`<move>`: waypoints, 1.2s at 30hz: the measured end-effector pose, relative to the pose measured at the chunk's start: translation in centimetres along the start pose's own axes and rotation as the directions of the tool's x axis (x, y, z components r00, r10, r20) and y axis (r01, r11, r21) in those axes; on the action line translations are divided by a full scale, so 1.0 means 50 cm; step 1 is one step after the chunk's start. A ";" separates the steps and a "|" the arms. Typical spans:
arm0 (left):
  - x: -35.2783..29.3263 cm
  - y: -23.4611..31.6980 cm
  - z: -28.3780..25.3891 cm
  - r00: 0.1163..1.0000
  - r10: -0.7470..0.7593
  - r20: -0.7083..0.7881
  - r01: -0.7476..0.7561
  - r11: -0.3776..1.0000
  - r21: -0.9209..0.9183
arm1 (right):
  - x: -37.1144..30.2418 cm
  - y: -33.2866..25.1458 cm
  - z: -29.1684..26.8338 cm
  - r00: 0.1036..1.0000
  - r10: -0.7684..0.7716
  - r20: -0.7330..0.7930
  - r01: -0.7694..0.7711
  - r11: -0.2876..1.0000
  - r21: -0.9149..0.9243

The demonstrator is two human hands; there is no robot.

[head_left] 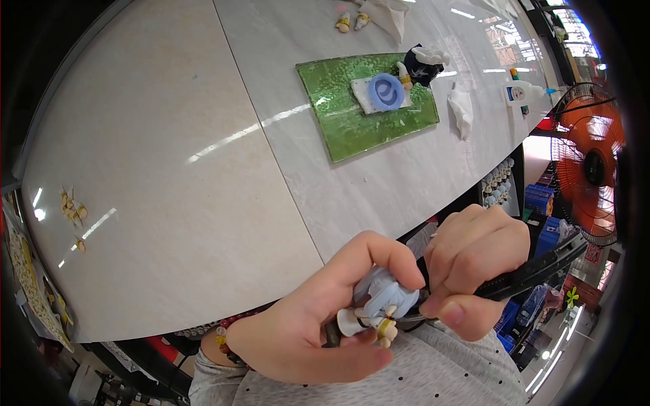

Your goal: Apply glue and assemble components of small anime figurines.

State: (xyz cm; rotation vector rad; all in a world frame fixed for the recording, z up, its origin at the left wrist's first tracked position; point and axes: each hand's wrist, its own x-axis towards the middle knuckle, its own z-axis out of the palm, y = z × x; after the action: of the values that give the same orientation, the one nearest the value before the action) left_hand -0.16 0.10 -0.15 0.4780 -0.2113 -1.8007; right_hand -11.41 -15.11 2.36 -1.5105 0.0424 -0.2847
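My left hand (318,318) is wrapped round a small figurine (393,294) with pale blue, hair-like moulding, white and cream parts and a yellow band. Its thumb and fingers curl about the figurine, so part of it is hidden. Close by on the right, my right hand (474,271) grips a long, slim black tool (535,267). The tool's back end sticks out to the upper right. Its front end, by the figurine, is mostly covered by my fingers, and I cannot tell its exact kind. Both hands are just off the table's near edge, above my lap.
A green board (338,125) on the table (203,203) bears a round blue dish (386,92) on a white pad. Crumpled tissue (462,111) and a white bottle (518,93) lie farther right. Small cream-and-yellow pieces (72,208) rest at left. An orange fan (592,166) stands at right.
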 end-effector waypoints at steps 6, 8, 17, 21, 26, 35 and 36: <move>0.003 0.000 0.004 0.990 0.133 -0.048 -0.130 0.990 0.057 | -0.011 0.005 0.008 0.995 -0.036 -0.093 0.037 0.999 0.017; 0.010 -0.001 0.006 0.972 0.226 0.057 -0.232 0.960 0.156 | -0.023 0.004 0.008 0.972 -0.091 -0.218 0.126 0.980 0.151; -0.012 0.005 0.000 0.970 0.230 0.082 -0.243 0.944 0.225 | -0.054 0.009 -0.126 0.675 -0.475 -0.565 -0.019 0.754 -0.656; -0.011 -0.002 0.004 0.969 0.224 0.105 -0.237 0.962 0.134 | -0.016 0.024 -0.191 0.762 -0.345 -0.548 -0.476 0.275 -0.835; -0.006 -0.005 0.027 0.951 0.287 -0.117 -0.288 0.958 0.007 | 0.000 0.040 -0.231 0.857 -0.330 -0.395 -0.389 0.087 -0.917; 0.006 0.009 0.059 0.871 0.488 -0.053 -0.466 0.856 0.223 | -0.015 -0.016 -0.030 0.977 -0.123 -0.173 0.014 0.852 -0.523; 0.009 0.013 0.065 0.872 0.488 -0.041 -0.464 0.850 0.249 | 0.001 -0.015 -0.017 0.998 -0.052 0.018 0.055 0.925 -0.377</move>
State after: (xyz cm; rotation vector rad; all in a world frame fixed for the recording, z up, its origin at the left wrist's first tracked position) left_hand -1.05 -0.83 2.95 0.6219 -0.4334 -1.2626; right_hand -11.66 -15.98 3.07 -1.8994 0.0516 -0.3274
